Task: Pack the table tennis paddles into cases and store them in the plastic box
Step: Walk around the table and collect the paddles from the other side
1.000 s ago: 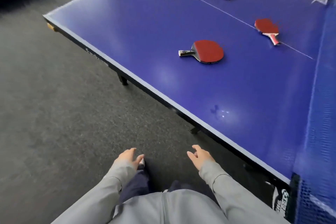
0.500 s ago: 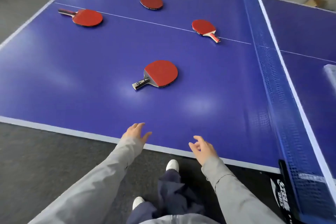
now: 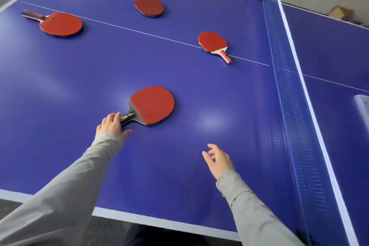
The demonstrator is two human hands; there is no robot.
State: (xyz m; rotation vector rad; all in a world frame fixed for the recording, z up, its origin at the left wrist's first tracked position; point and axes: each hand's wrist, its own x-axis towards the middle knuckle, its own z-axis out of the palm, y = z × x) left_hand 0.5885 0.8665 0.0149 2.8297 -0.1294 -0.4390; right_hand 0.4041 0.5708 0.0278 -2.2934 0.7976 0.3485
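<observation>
Four red paddles lie flat on the blue table (image 3: pixel 199 166), none yet in a case. The nearest paddle (image 3: pixel 152 105) sits toward the near edge, its dark handle pointing at the person. The left hand (image 3: pixel 110 126) has its fingertips on the end of that handle, thumb spread on the table beside it; whether the fingers have closed round the handle cannot be told. The right hand (image 3: pixel 218 161) hovers over the table nearer the net (image 3: pixel 283 90), fingers loosely curled and holding nothing. The step in hand appears to be the first pick-up. Since the handle lies flush on the table, the person would do well to get the thumb under one side and the fingers over the other before lifting. No cases are in view; a pale plastic box (image 3: pixel 362 110) may be what shows at the right edge beyond the net.
</observation>
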